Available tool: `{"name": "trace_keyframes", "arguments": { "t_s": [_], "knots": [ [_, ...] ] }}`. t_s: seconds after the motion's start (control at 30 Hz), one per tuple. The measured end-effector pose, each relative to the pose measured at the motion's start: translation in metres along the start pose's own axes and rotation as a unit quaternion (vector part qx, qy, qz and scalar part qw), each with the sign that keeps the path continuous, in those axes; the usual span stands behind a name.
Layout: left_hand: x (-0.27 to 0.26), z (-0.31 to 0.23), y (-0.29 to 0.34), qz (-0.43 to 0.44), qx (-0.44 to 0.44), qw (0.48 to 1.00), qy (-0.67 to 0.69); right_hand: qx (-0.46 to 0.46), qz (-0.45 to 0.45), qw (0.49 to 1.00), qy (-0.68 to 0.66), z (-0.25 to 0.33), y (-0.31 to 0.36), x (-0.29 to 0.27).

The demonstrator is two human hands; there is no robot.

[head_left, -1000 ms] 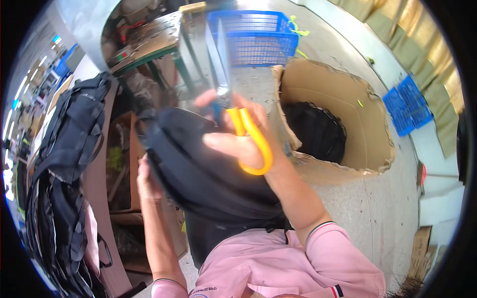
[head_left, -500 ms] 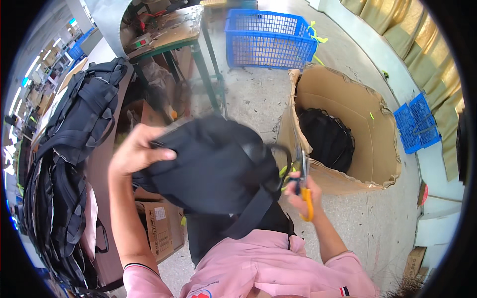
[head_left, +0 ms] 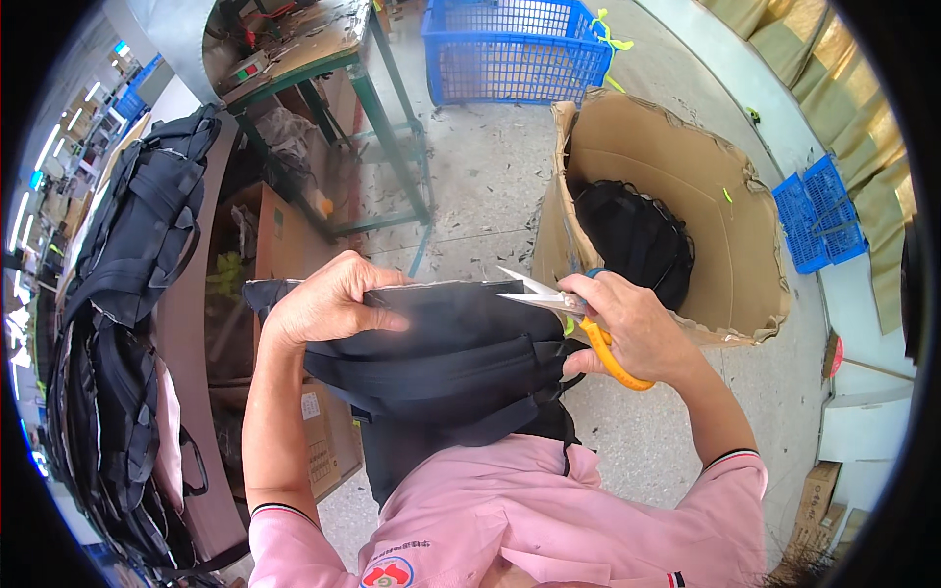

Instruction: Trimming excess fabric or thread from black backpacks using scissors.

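A black fabric bag (head_left: pixel 441 367) lies across my lap, its raw, pale-edged top seam stretched toward the far side. My left hand (head_left: pixel 338 302) is closed on that edge at the left, thumb nearer to me and fingers behind. In my right hand (head_left: pixel 632 323) is a pair of scissors (head_left: pixel 610 355) with a yellow-orange handle. Their blades are parted and point left, at the right end of the bag's edge. A bit of yellow-green string shows just under the blades. My right thumb is by the bag's right side.
Black bags (head_left: pixel 147 225) are heaped on the table at my left. A large open cardboard box (head_left: pixel 725 167) on the right holds black bags. Beyond stand a blue plastic basket (head_left: pixel 520 73) and a green-legged table (head_left: pixel 368 98). A cardboard carton (head_left: pixel 328 446) sits beside my left arm.
The bag has been turned and its edge straightened out across my lap. My right hand has moved up to it, and the scissors have swung from pointing up to pointing left, blades parted.
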State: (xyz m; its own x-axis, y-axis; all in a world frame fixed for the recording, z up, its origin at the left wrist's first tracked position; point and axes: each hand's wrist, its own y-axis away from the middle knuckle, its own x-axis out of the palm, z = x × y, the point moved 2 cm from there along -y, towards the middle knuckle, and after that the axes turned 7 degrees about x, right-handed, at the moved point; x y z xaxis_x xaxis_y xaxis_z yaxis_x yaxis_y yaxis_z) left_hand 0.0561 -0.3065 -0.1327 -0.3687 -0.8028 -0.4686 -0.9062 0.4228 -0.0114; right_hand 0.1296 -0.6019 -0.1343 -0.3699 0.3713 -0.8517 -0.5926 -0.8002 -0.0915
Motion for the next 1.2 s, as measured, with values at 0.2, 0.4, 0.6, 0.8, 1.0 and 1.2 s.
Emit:
{"name": "trace_keyframes", "arguments": {
  "t_s": [0.2, 0.4, 0.6, 0.8, 1.0, 1.2],
  "knots": [
    [0.004, -0.004, 0.003, -0.003, -0.009, 1.0, -0.013, -0.036, 0.027, 0.998, 0.042, 0.004, -0.009, -0.005],
    [0.004, -0.001, 0.004, -0.018, -0.001, 1.0, -0.009, -0.045, 0.018, 0.997, 0.059, 0.0, -0.009, -0.004],
    [0.007, 0.0, 0.004, -0.008, 0.0, 1.0, -0.027, -0.051, 0.024, 0.997, 0.05, 0.006, -0.013, -0.014],
    [0.009, 0.0, 0.005, -0.004, -0.012, 1.0, -0.021, -0.092, -0.002, 0.992, 0.084, 0.005, -0.024, -0.009],
    [0.008, -0.004, 0.006, -0.005, -0.016, 0.999, -0.031, -0.071, 0.053, 0.989, 0.122, -0.002, -0.017, -0.012],
    [0.011, -0.002, 0.003, -0.004, -0.019, 1.0, -0.022, -0.095, 0.035, 0.988, 0.116, 0.008, -0.03, -0.016]
  ]
}}
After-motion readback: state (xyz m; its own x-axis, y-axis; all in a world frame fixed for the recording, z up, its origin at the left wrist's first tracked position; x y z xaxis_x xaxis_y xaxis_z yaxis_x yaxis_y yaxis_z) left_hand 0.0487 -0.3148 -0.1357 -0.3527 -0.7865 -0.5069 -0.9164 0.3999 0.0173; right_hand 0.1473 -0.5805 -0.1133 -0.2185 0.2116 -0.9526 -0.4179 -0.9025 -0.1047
